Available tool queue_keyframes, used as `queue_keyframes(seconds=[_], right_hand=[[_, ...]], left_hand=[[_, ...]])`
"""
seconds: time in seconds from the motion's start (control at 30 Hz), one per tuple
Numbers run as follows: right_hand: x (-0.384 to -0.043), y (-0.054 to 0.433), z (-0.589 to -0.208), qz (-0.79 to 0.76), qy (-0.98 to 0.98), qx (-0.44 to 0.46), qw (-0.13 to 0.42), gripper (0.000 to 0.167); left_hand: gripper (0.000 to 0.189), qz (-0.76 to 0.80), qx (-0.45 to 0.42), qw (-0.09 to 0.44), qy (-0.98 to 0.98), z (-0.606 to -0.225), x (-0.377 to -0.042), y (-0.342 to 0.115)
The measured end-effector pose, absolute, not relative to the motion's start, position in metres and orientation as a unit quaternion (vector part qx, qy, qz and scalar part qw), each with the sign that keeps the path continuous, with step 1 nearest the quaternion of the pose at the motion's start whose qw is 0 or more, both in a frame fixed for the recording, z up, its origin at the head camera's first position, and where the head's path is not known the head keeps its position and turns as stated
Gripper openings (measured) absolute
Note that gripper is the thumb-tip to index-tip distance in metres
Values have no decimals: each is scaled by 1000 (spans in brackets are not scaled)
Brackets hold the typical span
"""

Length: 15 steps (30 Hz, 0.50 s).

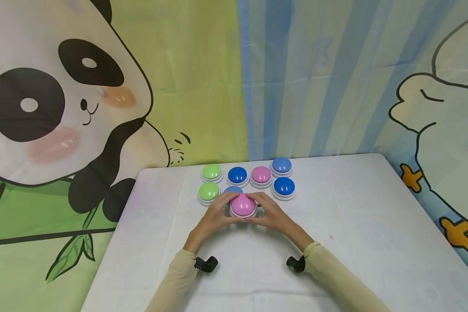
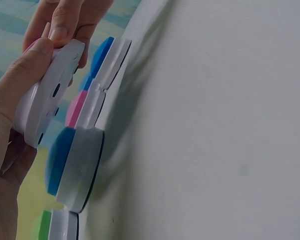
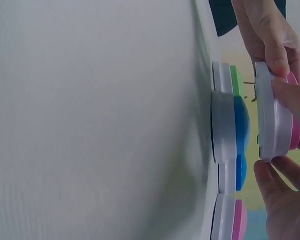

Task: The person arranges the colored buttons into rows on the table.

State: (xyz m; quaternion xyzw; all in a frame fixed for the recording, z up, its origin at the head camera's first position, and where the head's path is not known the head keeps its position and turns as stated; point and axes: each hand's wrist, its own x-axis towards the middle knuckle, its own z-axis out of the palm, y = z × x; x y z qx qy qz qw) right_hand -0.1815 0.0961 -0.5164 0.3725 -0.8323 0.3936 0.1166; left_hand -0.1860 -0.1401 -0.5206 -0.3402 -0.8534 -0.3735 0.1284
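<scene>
Both hands grip one pink push button with a white round base point(image 1: 243, 206), clear of the table as the wrist views show. My left hand point(image 1: 217, 214) holds its left side, thumb near the front edge and fingers around the back. On the opposite side my right hand point(image 1: 272, 213) holds it the same way. The base's flat underside with small dark marks point(image 2: 50, 102) shows in the left wrist view. Just behind the held button, a light blue button point(image 1: 234, 189) is partly hidden by it. A green button point(image 1: 208, 191) stands close to the left fingers.
Behind stand another green button point(image 1: 212, 171), a dark blue button point(image 1: 237, 175), a pink button point(image 1: 261, 175) and a light blue button point(image 1: 281, 165). Another dark blue button point(image 1: 284, 186) sits right of the hands. A printed cloth backdrop point(image 1: 203, 86) rises at the white table's point(image 1: 355, 242) back edge.
</scene>
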Motion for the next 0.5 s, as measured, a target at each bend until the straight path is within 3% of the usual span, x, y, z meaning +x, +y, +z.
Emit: queue_keyframes(seconds=[0.5], right_hand=[[-170, 51, -514, 372, -847, 375, 68, 74]], left_hand=[[80, -353, -294, 121, -880, -523, -160, -186]])
